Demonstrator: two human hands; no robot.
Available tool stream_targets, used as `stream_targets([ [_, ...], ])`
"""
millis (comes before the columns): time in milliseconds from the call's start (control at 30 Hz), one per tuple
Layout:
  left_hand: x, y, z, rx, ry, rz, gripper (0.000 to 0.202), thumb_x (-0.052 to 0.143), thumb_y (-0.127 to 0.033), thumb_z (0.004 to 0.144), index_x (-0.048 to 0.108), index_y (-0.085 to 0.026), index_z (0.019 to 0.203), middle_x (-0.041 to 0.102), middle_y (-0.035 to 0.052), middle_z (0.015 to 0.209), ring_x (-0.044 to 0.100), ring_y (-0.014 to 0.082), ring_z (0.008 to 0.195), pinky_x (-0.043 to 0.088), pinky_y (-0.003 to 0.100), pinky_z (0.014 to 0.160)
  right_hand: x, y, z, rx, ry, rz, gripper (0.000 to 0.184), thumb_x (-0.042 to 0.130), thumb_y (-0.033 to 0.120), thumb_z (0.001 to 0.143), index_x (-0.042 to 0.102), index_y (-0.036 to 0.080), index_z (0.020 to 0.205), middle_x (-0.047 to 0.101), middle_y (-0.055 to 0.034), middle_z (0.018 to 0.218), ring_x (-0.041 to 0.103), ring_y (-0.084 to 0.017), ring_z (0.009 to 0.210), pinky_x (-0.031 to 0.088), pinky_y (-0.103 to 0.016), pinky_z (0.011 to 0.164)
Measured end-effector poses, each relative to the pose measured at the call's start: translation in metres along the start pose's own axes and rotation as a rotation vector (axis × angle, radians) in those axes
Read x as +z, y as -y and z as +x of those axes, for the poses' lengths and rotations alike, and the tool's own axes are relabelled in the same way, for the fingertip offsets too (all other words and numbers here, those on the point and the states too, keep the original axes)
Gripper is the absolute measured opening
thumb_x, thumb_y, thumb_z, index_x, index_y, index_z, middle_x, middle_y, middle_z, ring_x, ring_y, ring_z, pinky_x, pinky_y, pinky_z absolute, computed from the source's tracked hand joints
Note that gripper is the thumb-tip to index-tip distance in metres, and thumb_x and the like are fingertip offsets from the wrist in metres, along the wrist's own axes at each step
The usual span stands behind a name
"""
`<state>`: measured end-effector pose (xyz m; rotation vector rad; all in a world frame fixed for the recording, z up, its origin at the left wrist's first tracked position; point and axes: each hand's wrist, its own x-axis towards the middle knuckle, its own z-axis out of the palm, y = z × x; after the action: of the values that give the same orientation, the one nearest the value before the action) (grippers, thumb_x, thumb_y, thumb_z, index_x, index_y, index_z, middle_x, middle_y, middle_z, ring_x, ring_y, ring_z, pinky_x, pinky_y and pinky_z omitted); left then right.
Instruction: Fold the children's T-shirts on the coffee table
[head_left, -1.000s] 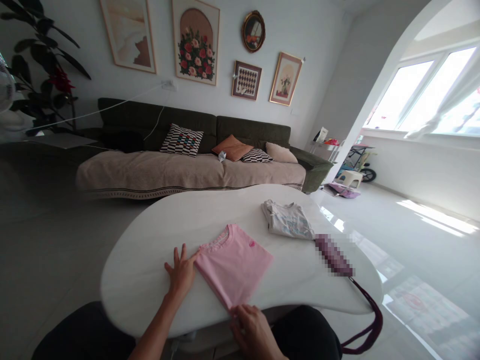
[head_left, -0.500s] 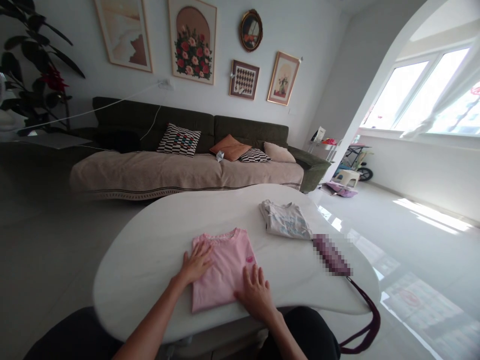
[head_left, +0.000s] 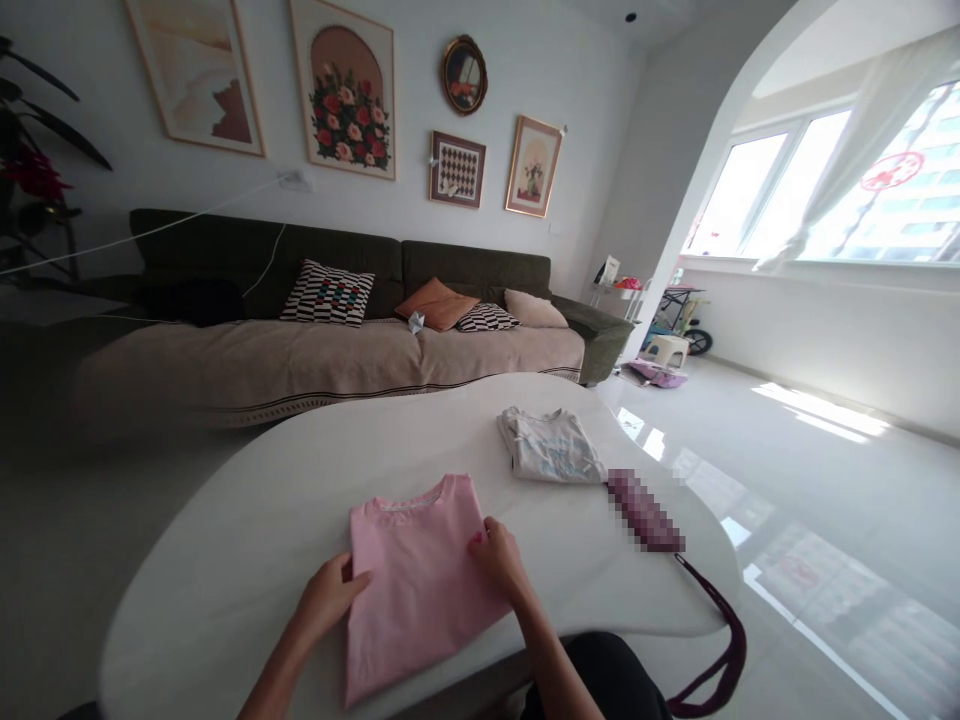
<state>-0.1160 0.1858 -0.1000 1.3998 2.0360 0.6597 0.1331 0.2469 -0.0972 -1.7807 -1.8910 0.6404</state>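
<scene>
A dark green sofa (head_left: pixel 480 265) stands beyond the white coffee table (head_left: pixel 247 530), on whose near part the pink crew-neck T-shirt (head_left: pixel 420 600) lies folded. Handling it well likely calls for light, even tension across both side edges, with all layers gripped together so the fold stays square. It looks smooth and roughly rectangular, neckline toward the table's far side. A folded gray printed T-shirt (head_left: pixel 559 450) rests on the table's far right part. Over the table's near part, the left hand (head_left: pixel 326 595) pinches the pink one's left edge, thumb on top; the right hand (head_left: pixel 501 560), fingers narrow, holds its right edge, partly covering a small deep-pink emblem (head_left: pixel 475 539).
</scene>
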Motion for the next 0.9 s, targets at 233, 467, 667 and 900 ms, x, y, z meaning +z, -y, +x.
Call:
stream_targets([
  [233,0.022,-0.019,-0.002,0.258,0.166,-0.454,0.06,0.052,-0.028,0.066,0.047,-0.012,0.124,0.05,0.0083,0.128,0.055,0.0211,0.105,0.04,0.032,0.092,-0.031,-0.033,-0.012,-0.137,0.024,0.215,0.017,0.036,0.023,0.079,0.051,0.019,0.084,0.056,0.0029,0.059,0.049,-0.011,0.055,0.034,-0.018,0.052],
  [467,0.036,-0.173,0.059,0.574,0.261,-0.513,0.053,0.047,-0.018,0.073,0.046,-0.017,0.126,0.05,0.0038,0.128,0.05,0.018,0.111,0.038,0.03,0.095,-0.135,-0.077,0.053,-0.121,-0.24,0.178,0.028,0.038,0.036,0.079,0.056,0.017,0.091,0.058,0.0013,0.06,0.049,-0.012,0.053,0.034,-0.02,0.049],
  [667,0.084,-0.256,0.115,0.397,0.063,-0.376,0.07,0.052,-0.021,0.077,0.019,-0.017,0.139,0.052,0.0114,0.125,0.051,0.0204,0.111,0.037,0.033,0.095,-0.202,-0.12,0.134,0.081,-0.399,-0.008,0.044,0.037,0.039,0.08,0.049,0.015,0.115,0.065,-0.0089,0.089,0.06,-0.019,0.076,0.042,-0.027,0.065],
  [900,0.131,-0.154,0.059,0.399,0.096,-0.131,0.063,0.046,-0.018,0.078,0.026,-0.011,0.136,0.039,0.0151,0.135,0.038,0.0197,0.123,0.032,0.033,0.1,-0.174,-0.19,0.134,0.219,-0.329,-0.139,0.038,0.049,0.029,0.071,0.058,0.008,0.101,0.063,-0.019,0.098,0.058,-0.028,0.097,0.041,-0.033,0.08],
])
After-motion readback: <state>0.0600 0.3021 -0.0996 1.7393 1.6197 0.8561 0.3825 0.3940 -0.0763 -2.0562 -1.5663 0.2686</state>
